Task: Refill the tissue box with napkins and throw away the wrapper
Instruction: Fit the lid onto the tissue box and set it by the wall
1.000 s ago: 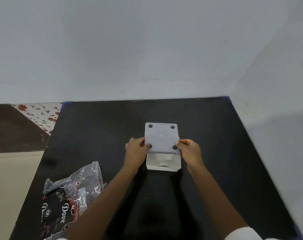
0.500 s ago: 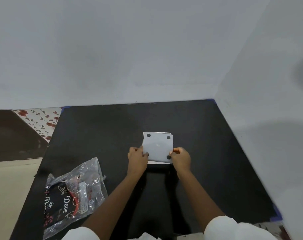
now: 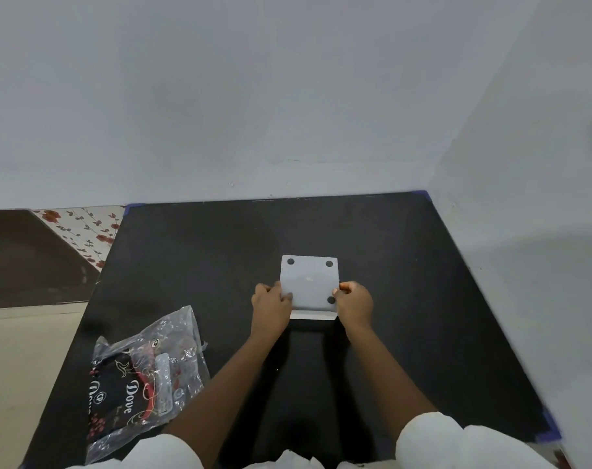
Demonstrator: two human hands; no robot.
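A white square tissue box (image 3: 313,314) rests upside down in the middle of the black table (image 3: 193,252). Its grey bottom plate (image 3: 310,282), with dark round feet at the corners, lies on top of it. My left hand (image 3: 271,308) pinches the plate's left edge and my right hand (image 3: 354,302) pinches its right edge. Only a thin strip of the box's near wall shows under the plate. The napkins are hidden. The crumpled clear wrapper (image 3: 145,377), printed "Dove" in black and red, lies flat at the table's near left.
Grey walls close the table at the back and along the right. Left of the table are a floral-patterned surface (image 3: 81,231), a dark brown panel (image 3: 24,258) and beige floor (image 3: 20,367). Blue tape marks the table corners (image 3: 548,434).
The bottom plate has come down from a tilted, lifted position onto the box, covering the opening. Both hands stayed on its side edges. The camera view pulled back a little.
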